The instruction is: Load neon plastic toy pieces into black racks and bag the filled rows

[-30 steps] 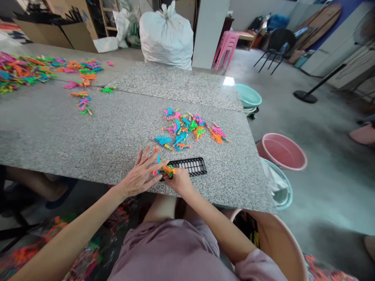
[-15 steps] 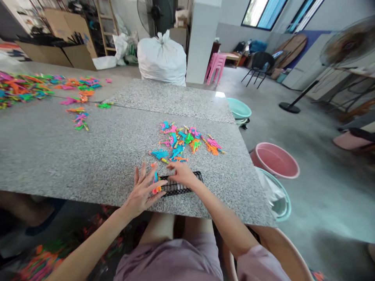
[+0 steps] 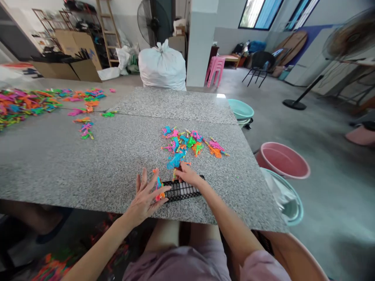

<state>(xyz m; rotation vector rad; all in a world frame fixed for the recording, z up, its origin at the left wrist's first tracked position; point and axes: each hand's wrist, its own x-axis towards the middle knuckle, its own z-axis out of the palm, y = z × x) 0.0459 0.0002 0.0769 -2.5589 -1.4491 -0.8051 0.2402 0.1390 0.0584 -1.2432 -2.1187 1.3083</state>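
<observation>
A black mesh basket point(image 3: 185, 190) lies near the table's front edge. Several small coloured plastic toys point(image 3: 159, 187) are packed at its left end. My left hand point(image 3: 144, 196) rests around that end with fingers spread, beside and partly over the toys. Above the basket's far rim, my right hand point(image 3: 189, 174) has its fingers closed on a flat blue plastic toy point(image 3: 175, 160) with a striped yellowish stick pointing toward me. The fingertips are partly hidden. Just beyond lies a loose cluster of similar toys point(image 3: 191, 141) in pink, orange, green and blue.
A large heap of toys point(image 3: 26, 102) covers the far left of the speckled table point(image 3: 117, 148), with a few strays point(image 3: 86, 128) nearer. A tied white sack point(image 3: 162, 66) stands behind the table. Pink point(image 3: 283, 160) and turquoise point(image 3: 240, 108) tubs sit along its right side.
My right hand has closed on the blue toy and drawn it right, its stick now pointing toward the basket. My left hand stays at the basket's left end. The view has shifted slightly.
</observation>
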